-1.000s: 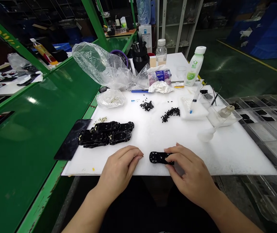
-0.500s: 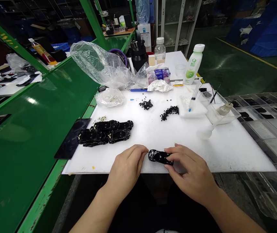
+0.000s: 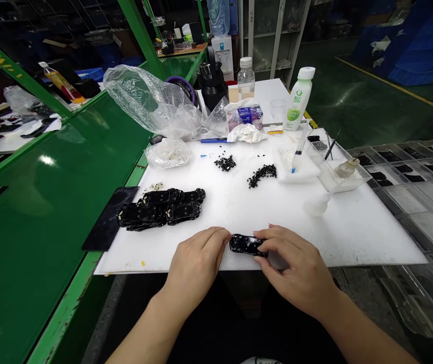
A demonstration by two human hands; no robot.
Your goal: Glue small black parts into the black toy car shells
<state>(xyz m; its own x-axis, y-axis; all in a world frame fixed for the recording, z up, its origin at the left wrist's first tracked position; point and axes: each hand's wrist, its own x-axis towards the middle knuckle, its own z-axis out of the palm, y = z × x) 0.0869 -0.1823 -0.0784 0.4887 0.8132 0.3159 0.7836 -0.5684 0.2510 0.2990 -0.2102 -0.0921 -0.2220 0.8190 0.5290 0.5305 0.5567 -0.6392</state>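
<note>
Near the front edge of the white work mat (image 3: 216, 197), my right hand (image 3: 295, 265) grips the right end of a small black toy car body (image 3: 243, 244). My left hand (image 3: 199, 258) is just left of the car, thumb and fingertips pinched together at its left end. Whatever is in that pinch is too small to make out. Several more black car bodies (image 3: 155, 210) lie stacked at the left of the mat. Two heaps of tiny black parts, one in the middle (image 3: 225, 163) and one further right (image 3: 262, 174), lie beyond my hands.
A syringe (image 3: 299, 151) leans on a white foam block (image 3: 295, 169). A white squeeze bottle (image 3: 317, 205) and a clear tray (image 3: 347, 177) stand at the right. Behind are a green-white bottle (image 3: 298, 98), tissues (image 3: 244, 119) and a plastic bag (image 3: 155, 101). A dark tablet-like slab (image 3: 106, 217) lies left.
The whole view has shifted slightly. Both hands keep nearly the same pose around the car body. The small yellowish bit that showed at my left fingertips no longer shows.
</note>
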